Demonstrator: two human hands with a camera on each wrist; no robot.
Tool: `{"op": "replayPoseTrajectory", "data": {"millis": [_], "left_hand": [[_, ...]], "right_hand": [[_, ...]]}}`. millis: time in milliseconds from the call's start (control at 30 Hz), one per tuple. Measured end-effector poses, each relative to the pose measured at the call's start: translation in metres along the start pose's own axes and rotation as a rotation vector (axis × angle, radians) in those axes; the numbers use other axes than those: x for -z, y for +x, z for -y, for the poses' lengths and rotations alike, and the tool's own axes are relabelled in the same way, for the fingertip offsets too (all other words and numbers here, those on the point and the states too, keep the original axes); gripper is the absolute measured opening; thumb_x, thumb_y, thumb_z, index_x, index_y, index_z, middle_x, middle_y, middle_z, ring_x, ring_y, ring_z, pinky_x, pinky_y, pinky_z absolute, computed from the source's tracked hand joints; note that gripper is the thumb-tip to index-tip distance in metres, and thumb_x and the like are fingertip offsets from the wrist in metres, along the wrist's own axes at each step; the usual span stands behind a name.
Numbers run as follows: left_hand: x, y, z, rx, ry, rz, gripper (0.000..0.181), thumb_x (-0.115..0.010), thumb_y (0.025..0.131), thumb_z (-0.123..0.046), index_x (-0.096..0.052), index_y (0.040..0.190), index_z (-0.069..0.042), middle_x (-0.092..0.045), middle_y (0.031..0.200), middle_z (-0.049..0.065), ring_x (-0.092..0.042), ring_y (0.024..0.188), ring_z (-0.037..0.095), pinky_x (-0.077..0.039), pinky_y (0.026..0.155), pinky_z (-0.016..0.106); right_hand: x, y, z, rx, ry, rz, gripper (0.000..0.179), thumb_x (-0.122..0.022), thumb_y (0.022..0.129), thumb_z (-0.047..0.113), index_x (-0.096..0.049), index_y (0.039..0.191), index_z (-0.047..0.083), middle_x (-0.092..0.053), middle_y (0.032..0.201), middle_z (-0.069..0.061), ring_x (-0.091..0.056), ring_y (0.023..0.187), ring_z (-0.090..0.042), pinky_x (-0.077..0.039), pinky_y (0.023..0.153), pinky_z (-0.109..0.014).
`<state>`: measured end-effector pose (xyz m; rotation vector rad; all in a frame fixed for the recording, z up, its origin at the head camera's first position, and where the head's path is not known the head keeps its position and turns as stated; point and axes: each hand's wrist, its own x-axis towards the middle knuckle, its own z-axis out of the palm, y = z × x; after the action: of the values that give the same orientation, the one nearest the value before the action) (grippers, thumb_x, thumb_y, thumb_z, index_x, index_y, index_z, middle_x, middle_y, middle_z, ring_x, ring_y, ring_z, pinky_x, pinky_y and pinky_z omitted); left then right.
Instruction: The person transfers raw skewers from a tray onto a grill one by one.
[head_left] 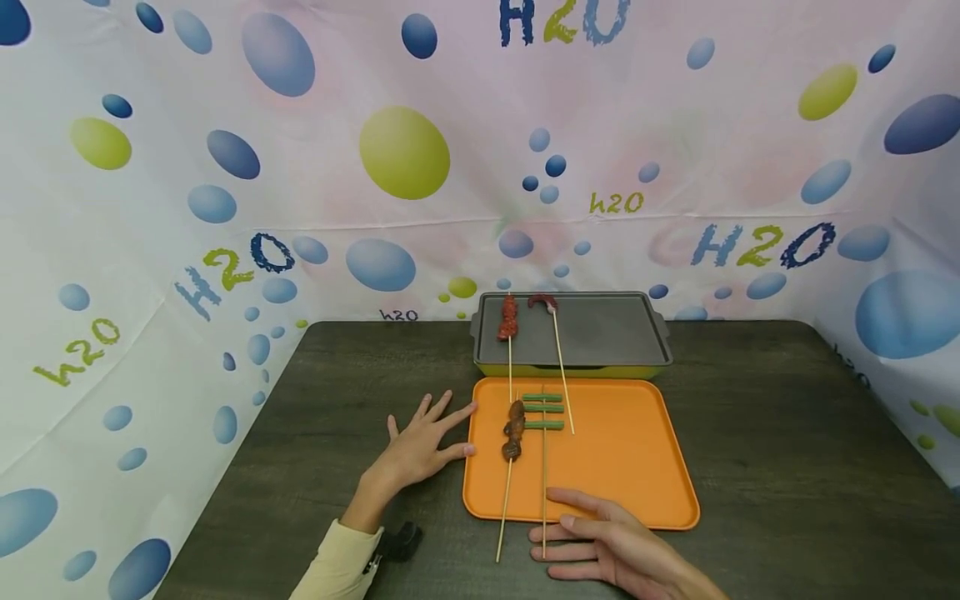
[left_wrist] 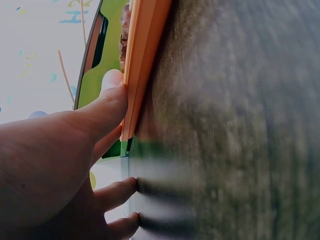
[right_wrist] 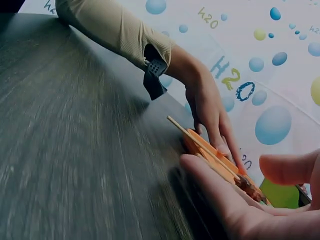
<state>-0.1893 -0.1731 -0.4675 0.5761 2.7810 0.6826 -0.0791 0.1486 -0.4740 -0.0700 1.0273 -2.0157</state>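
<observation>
My left hand (head_left: 420, 450) spreads its fingers at the left edge of the orange tray (head_left: 615, 450), thumb and a fingertip at the rim; the left wrist view shows the thumb (left_wrist: 112, 85) on the tray's side. My right hand (head_left: 607, 542) lies palm up at the tray's front edge with relaxed fingers. Its fingers pass beneath the stick of a skewer with several green bean-like pieces (head_left: 543, 408), its thumb apart from the stick. Just left of that, a skewer of brown chunks (head_left: 513, 429) lies on the tray, its stick jutting past the front rim.
Behind the tray stands a grey griddle (head_left: 607, 329) with a yellow-green base. A skewer of red chunks (head_left: 508, 318) and one with a dark red curled piece (head_left: 543, 302) rest on it, sticks reaching over the tray. A patterned curtain (head_left: 405, 150) hangs behind the dark table (head_left: 765, 433).
</observation>
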Motion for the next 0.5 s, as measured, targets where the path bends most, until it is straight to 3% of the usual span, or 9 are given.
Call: {"op": "replayPoseTrajectory", "data": {"millis": [67, 233, 500], "left_hand": [[-0.001, 0.0, 0.001, -0.007, 0.0, -0.003, 0.068, -0.064, 0.097, -0.053, -0.043, 0.159, -0.031, -0.023, 0.168, 0.015, -0.013, 0.153, 0.049, 0.0, 0.1, 0.09], [-0.001, 0.0, 0.003, -0.019, -0.001, -0.013, 0.069, -0.064, 0.097, -0.053, -0.043, 0.159, -0.031, -0.023, 0.168, 0.016, -0.013, 0.153, 0.049, 0.0, 0.099, 0.09], [-0.001, 0.001, 0.002, 0.009, 0.01, 0.002, 0.068, -0.063, 0.097, -0.055, -0.043, 0.158, -0.035, -0.022, 0.169, 0.013, -0.011, 0.154, 0.046, 0.0, 0.101, 0.089]], "right_hand": [[-0.002, 0.003, 0.0, 0.002, 0.045, -0.018, 0.073, -0.046, 0.111, 0.012, 0.004, 0.16, -0.008, -0.055, 0.142, -0.031, -0.057, 0.13, -0.04, -0.045, 0.108, -0.049], [-0.005, 0.008, 0.004, 0.054, 0.077, -0.152, 0.074, -0.054, 0.107, 0.006, -0.006, 0.161, -0.008, -0.06, 0.136, -0.031, -0.061, 0.126, -0.039, -0.047, 0.106, -0.047], [-0.005, 0.011, 0.01, 0.095, -0.087, -0.284, 0.081, -0.067, 0.101, 0.009, -0.015, 0.159, -0.011, -0.07, 0.122, -0.024, -0.07, 0.113, -0.031, -0.055, 0.096, -0.041]]}}
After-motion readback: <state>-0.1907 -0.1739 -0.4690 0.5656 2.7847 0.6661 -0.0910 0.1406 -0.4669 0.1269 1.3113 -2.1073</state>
